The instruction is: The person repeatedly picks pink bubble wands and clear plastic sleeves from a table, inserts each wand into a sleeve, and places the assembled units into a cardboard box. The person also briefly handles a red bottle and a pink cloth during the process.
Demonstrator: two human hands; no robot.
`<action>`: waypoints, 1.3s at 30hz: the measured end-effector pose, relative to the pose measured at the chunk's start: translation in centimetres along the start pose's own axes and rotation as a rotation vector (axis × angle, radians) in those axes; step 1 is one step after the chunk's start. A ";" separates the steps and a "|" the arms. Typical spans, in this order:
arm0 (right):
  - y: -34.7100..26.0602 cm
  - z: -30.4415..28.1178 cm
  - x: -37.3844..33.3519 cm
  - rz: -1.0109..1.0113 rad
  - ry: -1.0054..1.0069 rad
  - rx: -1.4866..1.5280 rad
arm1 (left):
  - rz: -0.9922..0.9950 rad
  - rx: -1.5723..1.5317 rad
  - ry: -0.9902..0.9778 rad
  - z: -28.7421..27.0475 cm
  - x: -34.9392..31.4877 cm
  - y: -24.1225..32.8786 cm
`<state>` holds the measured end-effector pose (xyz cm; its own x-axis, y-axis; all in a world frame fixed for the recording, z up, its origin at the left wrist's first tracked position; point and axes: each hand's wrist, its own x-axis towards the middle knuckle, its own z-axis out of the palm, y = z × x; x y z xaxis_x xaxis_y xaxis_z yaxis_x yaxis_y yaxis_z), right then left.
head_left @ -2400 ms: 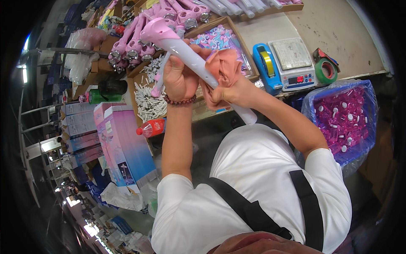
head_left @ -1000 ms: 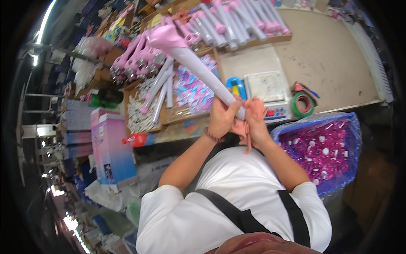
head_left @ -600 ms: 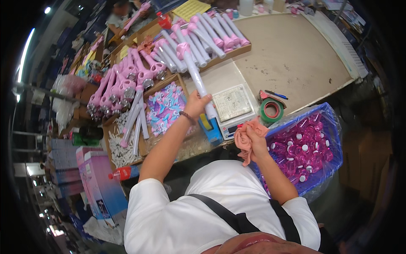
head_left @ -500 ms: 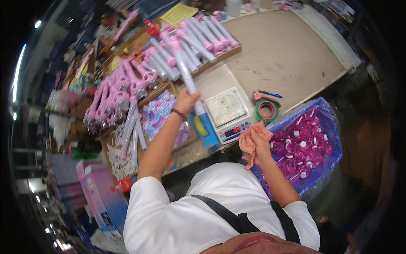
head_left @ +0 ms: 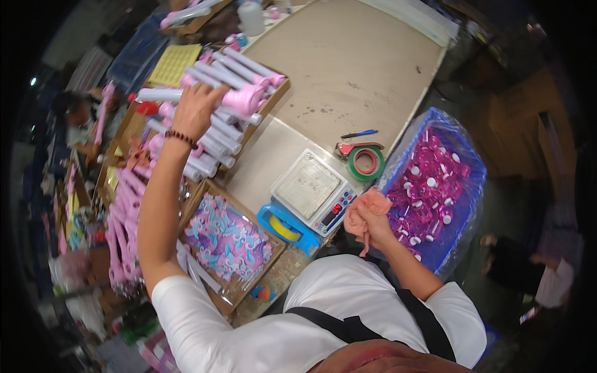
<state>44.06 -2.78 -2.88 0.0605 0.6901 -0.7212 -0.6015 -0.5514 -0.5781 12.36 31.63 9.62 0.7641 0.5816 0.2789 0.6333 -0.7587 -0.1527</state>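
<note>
My left hand (head_left: pixel 198 110) is closed around a pale tube with a pink head (head_left: pixel 242 98), held crosswise above a cardboard box (head_left: pixel 281 87) of similar pink-headed tubes. Its fingers hide the middle of the tube. A crumpled salmon-coloured cloth (head_left: pixel 364 212) is bunched in my closed right hand (head_left: pixel 375 225), in front of a digital scale (head_left: pixel 309 189). The scale's plate carries nothing, and its red display is lit. Beside the scale lies a blue tool with a yellow insert (head_left: pixel 283 227).
A blue bin (head_left: pixel 476 180) of bright pink bottles with white caps stands right of the scale. Green tape (head_left: pixel 365 163) and a pen (head_left: pixel 359 133) lie behind it. A tray of colourful printed pieces (head_left: pixel 224 239) sits at left, near pink handles (head_left: pixel 124 230). Another person (head_left: pixel 78 121) is at far left.
My left hand has moved away and left with the tube, which has turned from steeply slanted to nearly level. The view has swung right. My right hand still grips the cloth.
</note>
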 end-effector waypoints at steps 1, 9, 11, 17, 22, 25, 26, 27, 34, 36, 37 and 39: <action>0.4 0.7 0.2 -0.068 0.027 -0.026 | -0.031 0.045 -0.134 1.2 -0.4 -0.5; 1.4 2.3 -0.9 -0.181 0.071 -0.250 | -0.164 0.191 -0.240 11.8 -4.0 -7.0; 1.6 2.4 -1.2 -0.211 0.111 -0.235 | -0.264 0.096 -0.317 13.9 -5.1 -7.0; 2.2 1.5 -1.0 -0.216 0.089 -0.156 | -0.369 -0.151 0.009 11.8 -8.0 -3.7; 1.1 0.1 -1.1 -0.138 -0.281 -0.158 | -0.709 -0.598 0.293 6.4 -14.7 10.3; 1.1 0.5 -1.1 -0.058 -0.416 -0.209 | -0.807 -0.707 0.305 4.4 -20.2 20.4; 1.2 0.7 -0.9 -0.057 -0.463 -0.203 | -0.909 -0.829 0.248 3.7 -22.2 23.2; 1.3 1.0 -0.7 -0.045 -0.484 -0.215 | -0.993 -0.817 0.224 2.9 -24.4 25.4; 4.0 2.4 -0.9 0.099 -0.765 -0.216 | -1.387 -0.561 0.319 -1.5 -37.4 32.0; 4.7 2.6 -1.3 0.151 -0.937 -0.180 | -1.450 -0.418 0.352 -2.2 -41.0 31.2; 5.2 3.0 -1.4 0.263 -1.155 0.025 | -1.512 -0.363 0.338 -2.4 -42.7 30.6; 6.4 3.6 -2.1 0.241 -1.027 -0.076 | -1.639 -0.270 0.300 -2.8 -45.9 29.2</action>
<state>37.24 -6.02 -3.69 -0.7778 0.6046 -0.1717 -0.4545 -0.7298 -0.5107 -4.62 -18.02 -5.03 -0.6983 0.7038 0.1307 0.6183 0.5011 0.6055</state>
